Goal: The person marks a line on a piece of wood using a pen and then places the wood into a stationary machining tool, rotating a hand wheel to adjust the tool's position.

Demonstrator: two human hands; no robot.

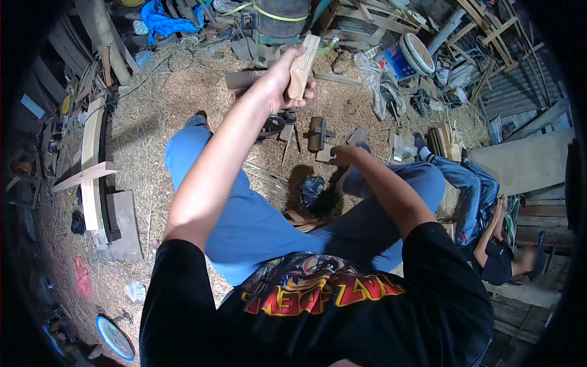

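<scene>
My left hand (282, 78) is raised at the far end of the outstretched left arm, closed round a pale wood block (304, 68) with visible grain. My right hand (346, 155) is low, by my right knee, its fingers curled at the end of a small flat wood piece (324, 153). Just beyond that piece lies a dark wooden tool with a crosspiece (317, 134); its exact kind is unclear. A small wood offcut (357, 135) sits beside it. Between my legs is a crumpled black plastic bag (312, 189).
Shavings and straw cover the ground (195, 92). Planks (93, 165) lie at left, and a white-and-blue bucket (408, 58) leans at the far right. A dark drum (278, 21) stands ahead. Another person (498, 244) sits at right, legs stretched toward the work area.
</scene>
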